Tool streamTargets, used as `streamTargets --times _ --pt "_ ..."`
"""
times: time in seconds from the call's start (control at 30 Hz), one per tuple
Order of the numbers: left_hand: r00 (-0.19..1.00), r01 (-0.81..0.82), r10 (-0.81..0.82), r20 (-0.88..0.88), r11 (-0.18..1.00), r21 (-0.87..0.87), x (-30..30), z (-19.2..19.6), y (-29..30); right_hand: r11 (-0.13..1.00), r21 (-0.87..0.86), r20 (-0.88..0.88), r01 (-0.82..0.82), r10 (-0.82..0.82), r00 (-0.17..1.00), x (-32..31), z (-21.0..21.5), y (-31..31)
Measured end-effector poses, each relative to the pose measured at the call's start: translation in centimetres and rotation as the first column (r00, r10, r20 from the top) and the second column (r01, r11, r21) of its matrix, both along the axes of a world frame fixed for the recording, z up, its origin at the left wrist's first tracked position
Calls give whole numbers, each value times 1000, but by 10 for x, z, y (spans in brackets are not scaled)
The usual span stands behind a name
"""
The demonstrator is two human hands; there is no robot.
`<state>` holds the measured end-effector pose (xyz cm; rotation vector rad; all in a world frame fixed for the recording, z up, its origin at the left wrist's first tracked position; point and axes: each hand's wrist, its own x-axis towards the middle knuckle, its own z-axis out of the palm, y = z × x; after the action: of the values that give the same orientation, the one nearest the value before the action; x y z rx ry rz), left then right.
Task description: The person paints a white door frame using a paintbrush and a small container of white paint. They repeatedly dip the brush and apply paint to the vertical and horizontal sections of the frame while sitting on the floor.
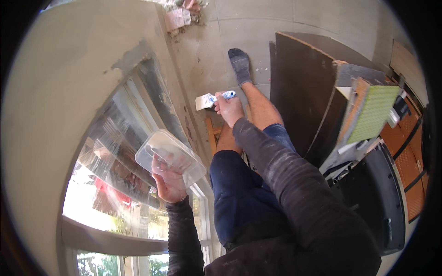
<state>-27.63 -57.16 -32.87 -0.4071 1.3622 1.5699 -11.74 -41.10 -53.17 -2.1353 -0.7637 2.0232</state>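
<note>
My left hand (pixel 168 187) holds a clear plastic container (pixel 197 171) from beneath, its fingers showing through the see-through base. Some pale material lies inside at the far end; I cannot tell how much. In my right hand (pixel 231 112) a wide paintbrush (pixel 206 101) is gripped by its white handle with blue smears. The brush's pale bristles point left, toward the wall below the window opening. The brush and the container are apart.
A window (pixel 124 152) with plastic film is at my left, set in a plastered wall (pixel 60 69). Rubble (pixel 180 17) lies on the tiled floor (pixel 253 27) at the far end. Dark boards (pixel 301 92), a green-faced panel (pixel 374 112) and a black panel (pixel 375 198) stand at right.
</note>
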Motion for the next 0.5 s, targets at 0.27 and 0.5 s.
streamTargets --times 0.27,0.5 --pt "994 105 -106 11 992 63 10 111 37 749 506 -37 -427 513 858 -6 157 135" --pt "991 123 -105 -82 959 254 1 204 82 765 492 -441 -414 630 640 -46 363 187"
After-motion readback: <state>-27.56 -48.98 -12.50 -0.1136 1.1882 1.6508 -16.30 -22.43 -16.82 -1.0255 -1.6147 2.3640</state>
